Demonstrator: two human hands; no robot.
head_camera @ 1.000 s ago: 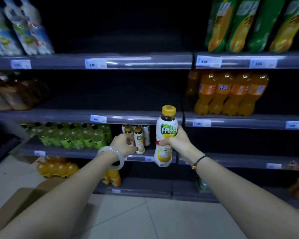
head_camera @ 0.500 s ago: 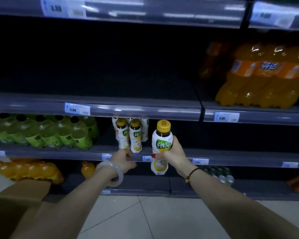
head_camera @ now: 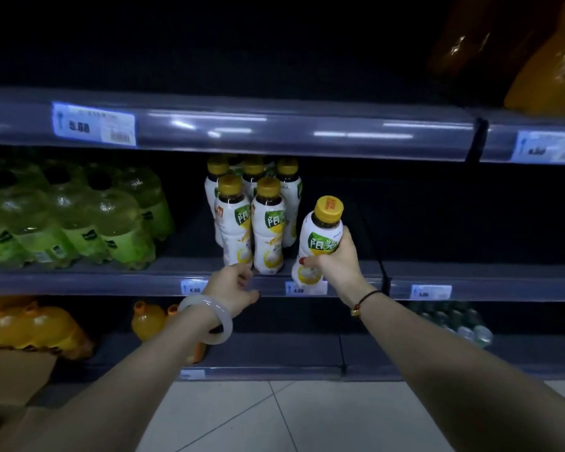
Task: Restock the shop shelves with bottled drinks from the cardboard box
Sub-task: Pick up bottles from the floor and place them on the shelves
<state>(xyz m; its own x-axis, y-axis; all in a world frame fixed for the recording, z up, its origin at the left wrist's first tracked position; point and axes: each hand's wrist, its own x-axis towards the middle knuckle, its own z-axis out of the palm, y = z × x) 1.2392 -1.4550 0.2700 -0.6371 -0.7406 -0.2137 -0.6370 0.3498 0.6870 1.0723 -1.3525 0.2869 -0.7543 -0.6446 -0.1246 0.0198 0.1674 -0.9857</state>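
While upright, bottle (head_camera: 320, 236) in right hand (head_camera: 335, 265)

On the shelf (head_camera: 111, 283), packs (head_camera: 69, 220) stand left of the bottles (head_camera: 253, 216), with the box (head_camera: 10, 383) seemingly on the floor (head_camera: 291, 415) below-left.

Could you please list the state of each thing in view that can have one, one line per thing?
Right hand: grip shut on the bottle.
Bottle: capped, tilted, held in front of the shelf edge, not yet set down.
Left hand: fingers curled at the shelf edge, holding nothing.
Shelved white bottles: capped, upright, clustered.
Green bottles: upright, shrink-wrapped.
Cardboard box: flap open.
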